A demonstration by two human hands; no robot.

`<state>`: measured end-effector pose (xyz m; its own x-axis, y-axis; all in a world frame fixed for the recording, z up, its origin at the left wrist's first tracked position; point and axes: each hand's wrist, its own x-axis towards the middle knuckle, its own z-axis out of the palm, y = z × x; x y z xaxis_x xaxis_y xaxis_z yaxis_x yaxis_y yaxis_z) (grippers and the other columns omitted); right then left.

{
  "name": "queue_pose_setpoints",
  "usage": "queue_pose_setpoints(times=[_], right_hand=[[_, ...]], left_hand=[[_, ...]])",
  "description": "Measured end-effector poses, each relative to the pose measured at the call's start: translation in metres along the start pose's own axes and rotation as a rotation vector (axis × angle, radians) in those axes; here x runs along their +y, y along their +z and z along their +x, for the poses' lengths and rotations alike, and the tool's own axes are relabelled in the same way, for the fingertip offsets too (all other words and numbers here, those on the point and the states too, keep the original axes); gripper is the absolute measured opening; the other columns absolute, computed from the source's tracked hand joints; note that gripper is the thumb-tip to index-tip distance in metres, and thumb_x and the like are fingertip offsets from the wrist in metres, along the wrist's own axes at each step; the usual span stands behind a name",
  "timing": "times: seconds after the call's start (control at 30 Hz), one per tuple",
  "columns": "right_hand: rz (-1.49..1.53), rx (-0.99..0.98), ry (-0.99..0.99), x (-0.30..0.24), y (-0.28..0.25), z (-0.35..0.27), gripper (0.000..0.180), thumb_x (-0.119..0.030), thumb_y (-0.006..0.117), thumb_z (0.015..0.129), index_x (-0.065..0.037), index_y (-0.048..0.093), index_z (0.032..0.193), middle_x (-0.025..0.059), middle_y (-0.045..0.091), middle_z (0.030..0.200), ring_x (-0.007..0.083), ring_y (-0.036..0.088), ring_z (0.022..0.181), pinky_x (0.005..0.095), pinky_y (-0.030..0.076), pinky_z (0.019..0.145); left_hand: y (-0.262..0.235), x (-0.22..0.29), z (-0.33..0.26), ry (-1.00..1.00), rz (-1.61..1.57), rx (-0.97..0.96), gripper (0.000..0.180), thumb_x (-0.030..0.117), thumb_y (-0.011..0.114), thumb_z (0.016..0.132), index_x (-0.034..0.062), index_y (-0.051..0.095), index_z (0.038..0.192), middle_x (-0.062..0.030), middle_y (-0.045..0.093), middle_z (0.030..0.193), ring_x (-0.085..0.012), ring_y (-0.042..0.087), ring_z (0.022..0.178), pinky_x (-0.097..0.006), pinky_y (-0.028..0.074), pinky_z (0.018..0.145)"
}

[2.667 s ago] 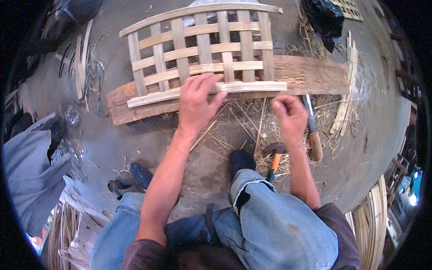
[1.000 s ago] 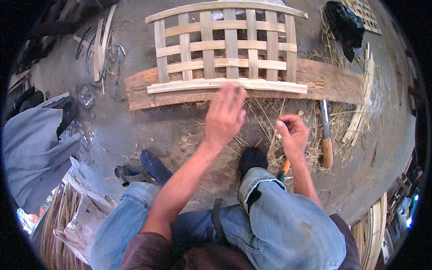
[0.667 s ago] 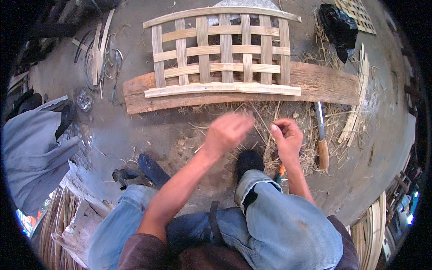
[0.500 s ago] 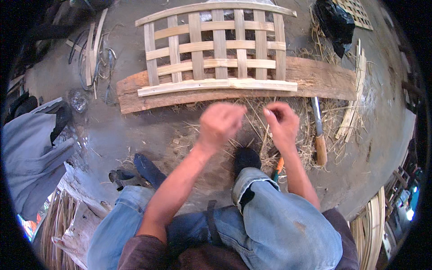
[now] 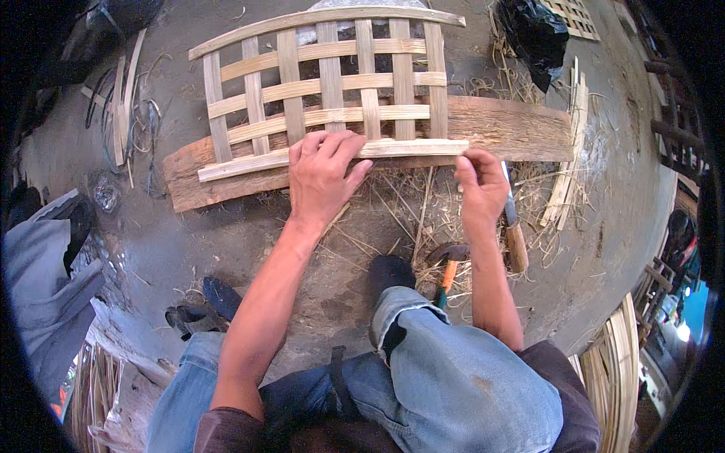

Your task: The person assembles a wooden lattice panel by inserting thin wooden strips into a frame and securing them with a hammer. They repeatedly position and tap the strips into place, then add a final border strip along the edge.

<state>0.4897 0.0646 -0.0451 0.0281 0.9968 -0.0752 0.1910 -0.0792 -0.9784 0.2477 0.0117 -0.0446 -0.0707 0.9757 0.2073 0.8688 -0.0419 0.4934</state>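
Note:
A woven lattice panel [image 5: 330, 82] of pale wooden or bamboo strips leans in front of me, its lower edge on a rough brown plank [image 5: 513, 128]. My left hand [image 5: 321, 174] lies over the panel's bottom rail, left of its middle. Its fingers curl over the rail while the thumb stays below. At the rail's right end, my right hand [image 5: 483, 185] is closed in a pinch. Its fingertips are close against that end; anything between them is too small to make out.
A wooden-handled knife [image 5: 515, 240] lies right of my right hand. Nearer me is a hammer [image 5: 448, 275] with an orange and green handle. Shavings and loose strips [image 5: 568, 151] litter the right side. More strips [image 5: 124, 113] and a black plastic bag [image 5: 538, 41] lie farther off.
Both hands were together below the panel. My left hand has moved forward and left onto the bottom rail; my right has come to the rail's right end. The view has shifted, showing the hammer's head.

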Motion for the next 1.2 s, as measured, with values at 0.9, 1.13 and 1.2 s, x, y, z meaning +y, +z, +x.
queue_pose_setpoints(times=[0.9, 1.13, 1.2], right_hand=[[-0.249, -0.396, -0.322, -0.016, 0.071, 0.019, 0.015, 0.0, 0.076, 0.077, -0.005, 0.07, 0.09, 0.0082, 0.072, 0.089, 0.0226, 0.068, 0.082, 0.0323, 0.054, 0.073], [-0.321, -0.408, -0.382, -0.013, 0.072, 0.018, 0.017, -0.001, 0.076, 0.075, -0.006, 0.071, 0.09, 0.0086, 0.072, 0.091, 0.0233, 0.068, 0.085, 0.0325, 0.054, 0.075], [-0.349, -0.405, -0.376, -0.014, 0.073, 0.018, 0.017, 0.0, 0.076, 0.075, -0.006, 0.071, 0.09, 0.0084, 0.072, 0.091, 0.023, 0.068, 0.086, 0.0326, 0.054, 0.075]], left_hand=[[0.01, 0.0, 0.004, -0.009, -0.068, 0.091, 0.028, 0.022, 0.08, 0.072, 0.0153, 0.071, 0.097, 0.0018, 0.069, 0.099, -0.0224, 0.059, 0.099, -0.038, 0.044, 0.087], [0.013, -0.004, 0.001, -0.004, -0.06, 0.109, 0.03, 0.022, 0.081, 0.069, 0.0167, 0.069, 0.096, 0.0041, 0.067, 0.099, -0.0195, 0.057, 0.1, -0.037, 0.042, 0.087], [0.013, -0.004, 0.0, -0.014, -0.065, 0.108, 0.031, 0.022, 0.082, 0.069, 0.0168, 0.069, 0.096, 0.0042, 0.067, 0.099, -0.0194, 0.057, 0.1, -0.037, 0.043, 0.087]])
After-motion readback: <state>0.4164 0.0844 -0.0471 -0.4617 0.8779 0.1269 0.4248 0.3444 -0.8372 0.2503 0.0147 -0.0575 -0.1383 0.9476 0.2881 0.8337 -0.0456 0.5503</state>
